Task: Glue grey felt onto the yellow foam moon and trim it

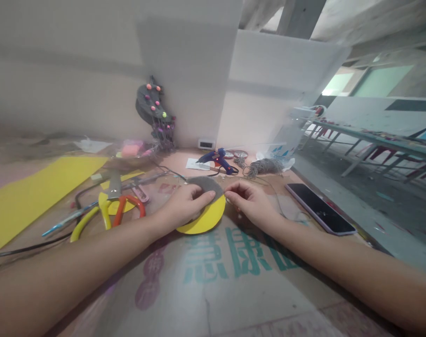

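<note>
A round piece of yellow card point(209, 217) is tilted up above the table, its upper part covered by a grey, fuzzy-looking layer point(213, 184). My left hand point(189, 202) grips this disc from the left, thumb lying across the grey part. At the disc's right edge, my right hand point(246, 200) has thumb and forefinger pinched together; whatever is between them is too small to make out. Just beyond the disc, a blue hot glue gun point(218, 160) rests on the table. A bundle of grey yarn point(265, 166) lies behind my right hand, with a loose strand trailing towards my right forearm.
Scissors with yellow and orange handles point(104, 210), a blue pen point(70, 218) and a yellow sheet point(40, 199) lie left. A phone point(320, 208) sits near the right edge. Printed cardboard point(213, 299) covers the table. A grey crescent ornament point(151, 105) stands against the wall.
</note>
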